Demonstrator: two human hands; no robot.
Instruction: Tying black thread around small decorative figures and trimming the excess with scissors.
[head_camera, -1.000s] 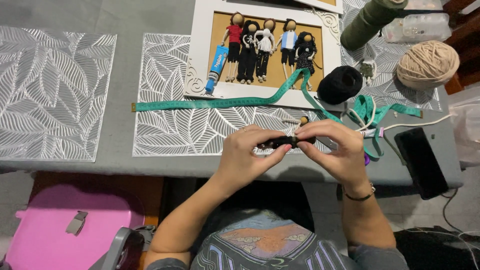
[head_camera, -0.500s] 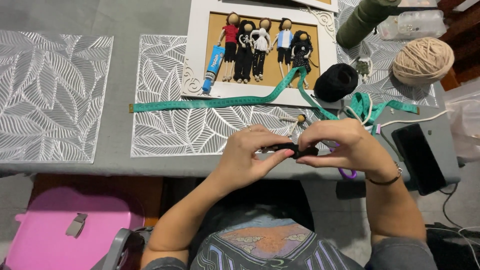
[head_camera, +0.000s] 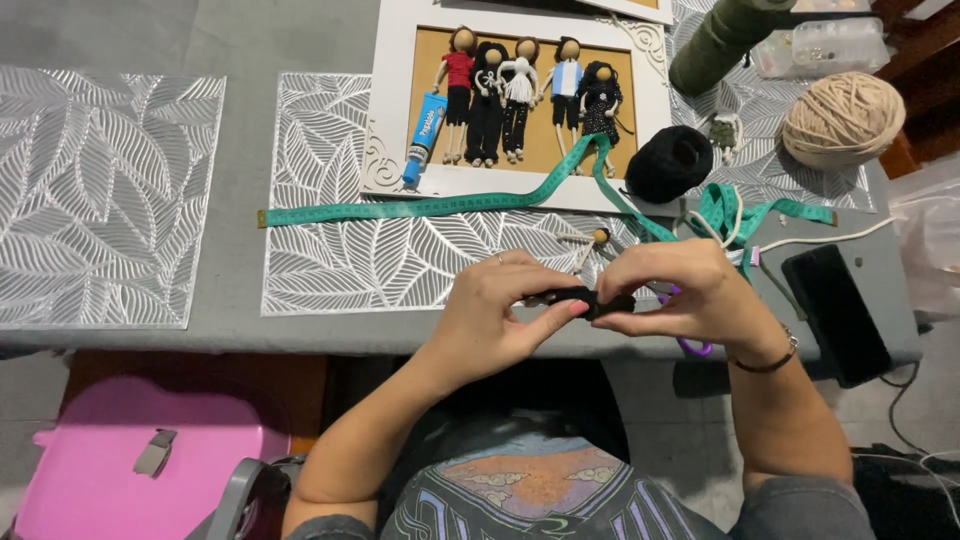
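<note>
A: Left of the desk (head_camera: 240, 45), what is recorded?

B: A silver leaf-patterned placemat (head_camera: 95, 195) is laid at the left edge. Below the front edge, a pink case (head_camera: 130, 470) is seen at floor level.

A: And nearer the middle?

B: A second leaf-patterned mat (head_camera: 400, 255) is spread there. A green tape measure (head_camera: 420, 207) is run across it, from its left side up toward the white picture frame (head_camera: 400, 60) at the back edge. Five small dolls (head_camera: 525, 95) and a blue tube (head_camera: 425, 135) are laid inside the frame.

A: The hands?

B: The left hand (head_camera: 495, 320) is held over the front edge, thumb and fingers pinched on the left end of a small black piece (head_camera: 585, 298). The right end is pinched by the right hand (head_camera: 690, 295), a bracelet being worn on that wrist. The piece is thus held between both hands, raised above the desk at its front edge, just right of centre. Which kind of piece it is cannot be told.

A: Right of the hands?

B: A purple scissors handle (head_camera: 693, 347) is partly hidden under the right hand. A black yarn ball (head_camera: 668, 163) is noted by the frame's lower right corner, a beige yarn ball (head_camera: 843, 118) near the back right corner, and a dark green spool (head_camera: 715, 45) at the back edge. A black phone (head_camera: 835, 312) is laid at the front right corner, with a white cord (head_camera: 830, 238) beside it.
</note>
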